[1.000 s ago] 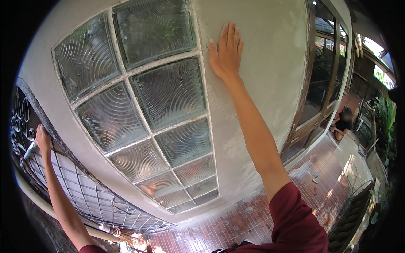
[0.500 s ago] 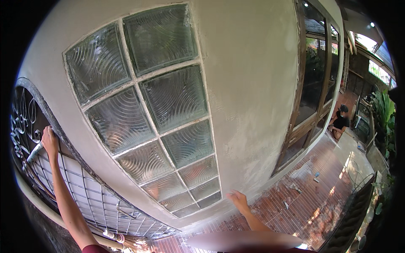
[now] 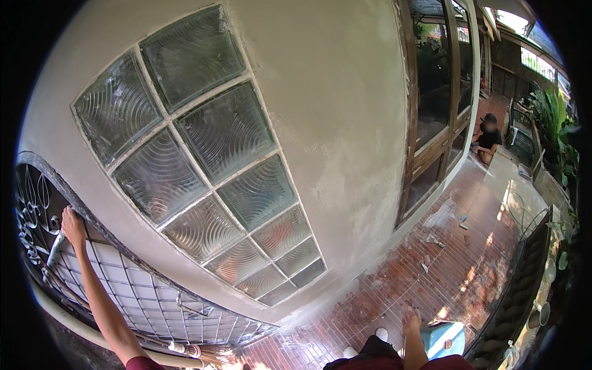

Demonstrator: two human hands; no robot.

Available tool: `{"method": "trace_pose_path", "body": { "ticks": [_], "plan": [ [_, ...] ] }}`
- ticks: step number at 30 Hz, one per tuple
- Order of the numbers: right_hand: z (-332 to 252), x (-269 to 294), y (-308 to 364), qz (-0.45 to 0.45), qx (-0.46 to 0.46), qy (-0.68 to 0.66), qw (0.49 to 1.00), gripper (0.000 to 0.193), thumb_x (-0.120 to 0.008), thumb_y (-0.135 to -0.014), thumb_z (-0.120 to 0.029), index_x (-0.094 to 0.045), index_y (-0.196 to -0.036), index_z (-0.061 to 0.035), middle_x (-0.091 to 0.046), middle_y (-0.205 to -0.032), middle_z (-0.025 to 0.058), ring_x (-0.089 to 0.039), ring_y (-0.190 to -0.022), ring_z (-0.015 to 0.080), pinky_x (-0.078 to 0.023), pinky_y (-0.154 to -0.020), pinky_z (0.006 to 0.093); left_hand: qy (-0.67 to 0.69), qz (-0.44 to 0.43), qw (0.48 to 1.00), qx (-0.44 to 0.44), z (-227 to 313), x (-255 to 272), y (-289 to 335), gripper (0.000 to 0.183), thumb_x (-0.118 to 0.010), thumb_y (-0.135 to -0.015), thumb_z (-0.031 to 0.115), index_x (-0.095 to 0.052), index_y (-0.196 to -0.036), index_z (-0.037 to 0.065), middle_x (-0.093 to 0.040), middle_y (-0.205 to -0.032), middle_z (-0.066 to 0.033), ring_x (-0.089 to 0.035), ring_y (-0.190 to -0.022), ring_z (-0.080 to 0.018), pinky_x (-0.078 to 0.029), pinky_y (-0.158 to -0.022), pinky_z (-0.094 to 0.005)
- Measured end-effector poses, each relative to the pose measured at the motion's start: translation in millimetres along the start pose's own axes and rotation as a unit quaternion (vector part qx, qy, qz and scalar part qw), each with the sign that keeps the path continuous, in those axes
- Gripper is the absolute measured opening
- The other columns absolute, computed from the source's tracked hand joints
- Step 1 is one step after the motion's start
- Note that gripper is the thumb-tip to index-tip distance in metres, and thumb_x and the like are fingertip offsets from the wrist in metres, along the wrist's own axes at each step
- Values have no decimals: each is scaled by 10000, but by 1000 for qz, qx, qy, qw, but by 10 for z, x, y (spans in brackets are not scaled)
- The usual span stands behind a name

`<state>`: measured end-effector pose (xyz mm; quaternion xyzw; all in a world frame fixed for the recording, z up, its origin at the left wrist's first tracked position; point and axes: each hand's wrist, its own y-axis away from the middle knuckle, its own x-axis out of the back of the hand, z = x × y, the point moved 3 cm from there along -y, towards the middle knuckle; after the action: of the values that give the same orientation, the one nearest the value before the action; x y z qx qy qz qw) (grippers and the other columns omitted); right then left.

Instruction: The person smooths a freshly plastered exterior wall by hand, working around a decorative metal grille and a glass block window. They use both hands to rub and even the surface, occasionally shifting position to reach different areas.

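Observation:
My left hand is closed at the edge of a metal gate with an arched dark frame, scrollwork and a wire grid. A pale grey tube slants down just below that hand; whether the fingers touch it cannot be made out. My right hand hangs low over the tiled floor, fingers loosely bent, with nothing visible in it. Beside it stands a light-blue container. Between the hands rises a plastered wall with a panel of patterned glass blocks.
A broom lies by the gate's foot. Debris litters the red tiled floor. Wood-framed glass doors stand at the right. Farther back a person in black crouches near a pale board. A dark balustrade borders the right side.
My view has swung right and down, bringing my feet and the blue container into sight. The right hand has dropped away from the wall. My left hand keeps its place at the gate.

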<state>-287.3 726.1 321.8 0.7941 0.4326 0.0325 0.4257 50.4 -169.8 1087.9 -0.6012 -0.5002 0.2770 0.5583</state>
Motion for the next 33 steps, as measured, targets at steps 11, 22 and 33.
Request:
{"method": "trace_pose_path", "body": {
  "ticks": [11, 22, 33],
  "plan": [
    [-613, -578, 302, -131, 140, 15, 981, 181, -705, -900, -228, -676, -1018, -95, -685, -826, -11, -607, -674, 64, -437, -568, 233, 130, -71, 975, 163, -43, 8, -98, 516, -273, -1004, 398, -567, -1265, 63, -609, -1243, -181, -543, -1166, -398, -376, -978, -476],
    [-784, -565, 298, -125, 108, 14, 986, 270, -718, -871, -154, -652, -1117, -65, -703, -903, 13, -603, -719, 72, -427, -601, 208, 94, -74, 983, 143, -166, -88, -120, 550, -261, -1008, 404, -559, -1293, 39, -580, -1298, -189, -521, -1205, -400, -381, -1006, -459],
    [-1023, -1170, 250, -191, 160, 37, 968, 346, -765, -805, -37, -633, -1122, 7, -710, -954, 84, -587, -737, 70, -436, -632, 216, 292, -11, 949, 120, 180, 320, 177, 473, -347, -1010, 270, -482, -1376, 3, -514, -1375, -179, -472, -1277, -329, -341, -1077, -397]
  ]
}}
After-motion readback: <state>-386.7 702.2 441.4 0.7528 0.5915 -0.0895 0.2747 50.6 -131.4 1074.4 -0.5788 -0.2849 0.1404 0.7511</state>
